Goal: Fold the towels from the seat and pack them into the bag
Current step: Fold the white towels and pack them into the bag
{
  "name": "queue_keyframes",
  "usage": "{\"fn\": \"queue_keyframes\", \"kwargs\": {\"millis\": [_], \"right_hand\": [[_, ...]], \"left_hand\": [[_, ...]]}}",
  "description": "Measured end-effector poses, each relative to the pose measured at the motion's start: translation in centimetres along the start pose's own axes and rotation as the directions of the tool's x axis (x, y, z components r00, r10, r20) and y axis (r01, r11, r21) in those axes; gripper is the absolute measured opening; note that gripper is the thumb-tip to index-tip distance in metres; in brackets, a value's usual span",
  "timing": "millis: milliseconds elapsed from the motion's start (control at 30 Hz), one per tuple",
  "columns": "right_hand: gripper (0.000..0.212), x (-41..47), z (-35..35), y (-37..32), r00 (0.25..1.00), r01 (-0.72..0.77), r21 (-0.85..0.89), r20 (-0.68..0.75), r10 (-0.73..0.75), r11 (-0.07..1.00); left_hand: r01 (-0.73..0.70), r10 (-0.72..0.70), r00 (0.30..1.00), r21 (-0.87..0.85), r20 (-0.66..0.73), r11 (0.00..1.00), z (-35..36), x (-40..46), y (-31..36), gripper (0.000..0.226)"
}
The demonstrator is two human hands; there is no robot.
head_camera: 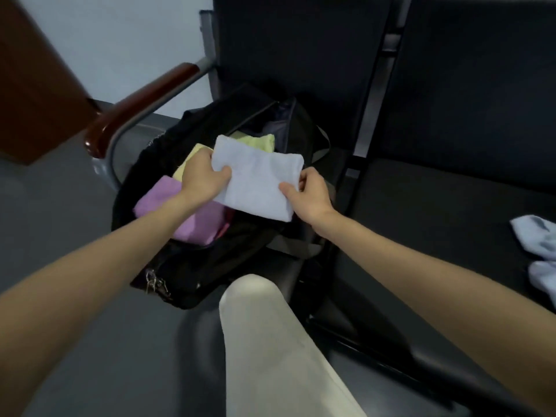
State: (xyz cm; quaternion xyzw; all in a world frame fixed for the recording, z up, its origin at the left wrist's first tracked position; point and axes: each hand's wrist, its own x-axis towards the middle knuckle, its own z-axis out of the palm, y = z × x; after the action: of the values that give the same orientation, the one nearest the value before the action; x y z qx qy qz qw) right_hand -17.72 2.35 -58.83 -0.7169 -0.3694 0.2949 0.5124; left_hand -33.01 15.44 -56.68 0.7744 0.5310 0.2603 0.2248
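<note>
While my view tips down over the seats, the nearest thing I see is a knee in pale trousers (270, 341), rising from the bottom edge between my two bare forearms. Beyond it sits the black bag (192, 266), open at the top and resting on the left seat (288, 284) of a dark row, with a small metal clasp (153, 284) hanging at its near corner.

Above the bag's mouth I hold a folded white towel (255, 179) between both hands. My left hand (204, 176) pinches its left edge, thumb on top and fingers curled beneath. My right hand (310, 191) pinches the near right edge in the same way. The towel hangs over the opening, and I cannot tell whether it touches anything underneath.

Inside the bag, a folded purple towel (168, 203) lies at the near left, and a pale yellow towel (255, 141) lies further in, partly hidden by the white one.

Off to the right, on the next seat (436, 212), two loose white towels (535, 236) lie near the frame's edge, well apart from the bag.

Further back, a wood-capped armrest (144, 100) curves along the bag's left side, and the dark seat backs (301, 55) stand behind.
</note>
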Motion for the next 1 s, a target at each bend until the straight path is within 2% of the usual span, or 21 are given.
{"fn": "queue_keyframes", "kwargs": {"millis": [133, 200, 267, 333, 433, 533, 633, 767, 1000], "right_hand": [[0.019, 6.1, 2.7, -2.1, 0.999, 0.049, -0.094, 0.020, -0.047, 0.994], [0.018, 8.9, 3.7, -2.8, 0.999, 0.053, -0.120, 0.014, -0.052, 0.991], [0.024, 11.6, 4.5, -3.0, 0.998, 0.066, -0.137, 0.002, -0.067, 0.988], [0.030, 14.0, 5.1, -3.0, 0.997, 0.070, -0.150, -0.008, -0.072, 0.986], [0.023, 16.8, 5.9, -2.1, 0.998, 0.067, -0.193, 0.015, -0.065, 0.979], [0.029, 18.6, 6.9, -0.8, 0.999, 0.039, -0.220, 0.018, -0.036, 0.975], [0.030, 19.7, 7.9, 0.3, 1.000, 0.023, -0.225, 0.007, -0.022, 0.974], [0.036, 20.7, 9.3, 1.4, 0.999, 0.017, -0.240, -0.026, -0.024, 0.971], [0.048, 20.5, 9.2, 2.4, 0.998, -0.045, -0.377, -0.055, 0.026, 0.925]], "left_hand": [[-0.015, 0.014, 1.000, 0.017, 0.008, 1.000, -0.9, 6.9, -1.9, 0.025], [-0.024, 0.024, 0.999, -0.018, 0.022, 1.000, -0.4, 10.2, -2.5, 0.019], [-0.031, 0.034, 0.999, -0.076, 0.040, 0.997, 0.7, 13.3, -3.3, 0.023], [-0.006, 0.015, 0.998, -0.144, 0.063, 0.990, 2.0, 16.0, -4.2, 0.029], [0.090, -0.067, 0.989, -0.170, 0.134, 0.981, 4.0, 18.9, -5.9, 0.039], [0.109, -0.086, 0.980, -0.123, 0.178, 0.986, 5.5, 20.8, -7.3, 0.045], [0.088, -0.089, 0.979, 0.013, 0.181, 0.996, 6.2, 22.1, -7.4, 0.046], [0.079, -0.107, 0.989, 0.243, 0.104, 0.967, 7.1, 23.3, -6.9, 0.029], [0.167, -0.172, 0.985, 0.337, -0.017, 0.927, 9.2, 22.1, -5.9, 0.035]]}}
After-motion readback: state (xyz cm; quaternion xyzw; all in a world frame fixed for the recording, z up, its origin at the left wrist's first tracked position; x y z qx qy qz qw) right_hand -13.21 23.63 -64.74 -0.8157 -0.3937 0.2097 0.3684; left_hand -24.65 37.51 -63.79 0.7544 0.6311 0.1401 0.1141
